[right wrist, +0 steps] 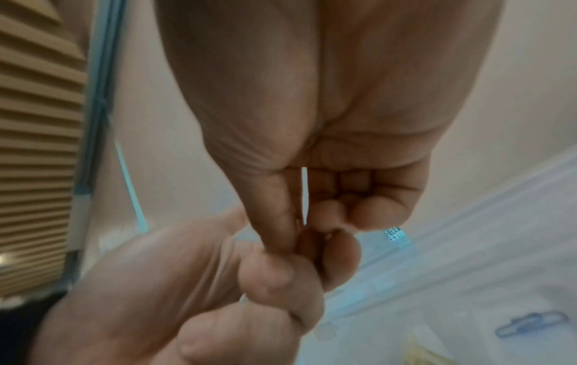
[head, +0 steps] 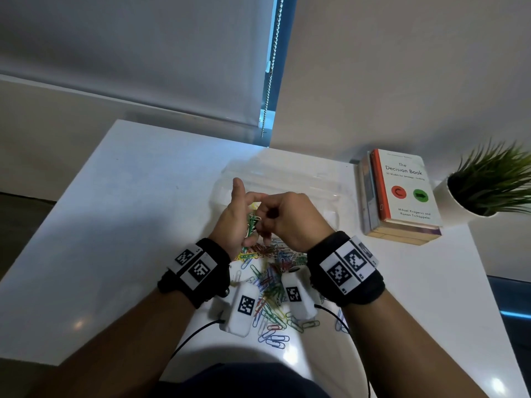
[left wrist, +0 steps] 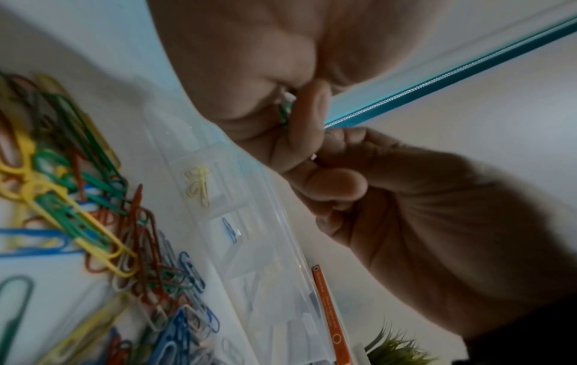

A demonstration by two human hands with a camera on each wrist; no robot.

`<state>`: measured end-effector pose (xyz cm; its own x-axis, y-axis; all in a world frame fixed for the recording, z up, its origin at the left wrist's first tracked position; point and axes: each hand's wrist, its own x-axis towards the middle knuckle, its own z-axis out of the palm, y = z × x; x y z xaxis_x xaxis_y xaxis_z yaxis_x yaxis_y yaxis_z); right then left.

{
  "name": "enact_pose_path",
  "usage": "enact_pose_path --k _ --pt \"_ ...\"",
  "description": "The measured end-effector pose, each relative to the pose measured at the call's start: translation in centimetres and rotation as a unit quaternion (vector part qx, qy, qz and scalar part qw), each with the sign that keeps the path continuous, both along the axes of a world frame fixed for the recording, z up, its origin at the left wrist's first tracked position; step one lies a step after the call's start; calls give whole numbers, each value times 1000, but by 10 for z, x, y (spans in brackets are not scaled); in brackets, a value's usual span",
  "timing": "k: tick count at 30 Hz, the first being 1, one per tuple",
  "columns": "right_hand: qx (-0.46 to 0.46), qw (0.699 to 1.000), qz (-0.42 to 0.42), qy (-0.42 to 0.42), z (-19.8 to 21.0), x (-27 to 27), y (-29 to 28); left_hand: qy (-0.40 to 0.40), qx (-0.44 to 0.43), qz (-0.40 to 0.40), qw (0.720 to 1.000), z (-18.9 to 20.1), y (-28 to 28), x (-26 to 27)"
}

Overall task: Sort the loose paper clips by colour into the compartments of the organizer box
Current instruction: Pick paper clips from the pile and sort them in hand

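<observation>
Currently the left hand (head: 234, 222) holds a bunch of green paper clips (head: 251, 225) above the pile (head: 273, 285) while the right hand (head: 284, 219) pinches at them, so interlocked clips could slip from either grip, missing the organizer box (head: 287, 179) beyond on the tabletop (head: 115, 225).

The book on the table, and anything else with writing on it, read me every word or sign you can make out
"The Decision Book": title on the front cover of the top book.
Red circle with a "C"-like mark, green circle with a dark mark: same cover.
Subtitle and author lines: too blurred to read surely.
Orange spine print: too small.
Black-and-white square tags on the wristbands: patterns, no words.
</observation>
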<state>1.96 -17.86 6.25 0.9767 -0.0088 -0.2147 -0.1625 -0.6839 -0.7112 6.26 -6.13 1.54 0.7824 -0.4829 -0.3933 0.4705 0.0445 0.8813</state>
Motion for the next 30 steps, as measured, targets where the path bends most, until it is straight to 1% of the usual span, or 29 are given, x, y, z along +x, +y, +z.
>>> enact_pose_path --k 2,5,9,12,16,19,22,24,30 --pt "23 1000 -15 -8 -1 0 -5 5 -6 -21 1000 2 1 -1" --pt "24 999 -35 -23 -4 -1 -10 0 -5 -42 999 2 0 -1" --pt "43 997 -52 -42 -10 -2 -12 -19 1 -50 999 3 -5 -1" --pt "107 990 -83 -36 -12 -5 -18 1 -14 -47 999 6 -5 -1" --pt "154 982 -100 -40 -10 -9 -25 28 -32 -54 998 7 -5 0" --pt "196 971 -128 -45 -10 -11 -30 34 -40 -44 998 9 -6 -1" --pt "224 961 -156 -51 -10 -14 -33 1 -37 -56 998 12 -8 -6" --pt "257 948 -183 -53 -10 -17 -34 -9 -43 -61 997 13 -9 -9" --pt "360 900 -236 -67 -10 -23 -36 7 -69 -47 996 11 -7 -7"
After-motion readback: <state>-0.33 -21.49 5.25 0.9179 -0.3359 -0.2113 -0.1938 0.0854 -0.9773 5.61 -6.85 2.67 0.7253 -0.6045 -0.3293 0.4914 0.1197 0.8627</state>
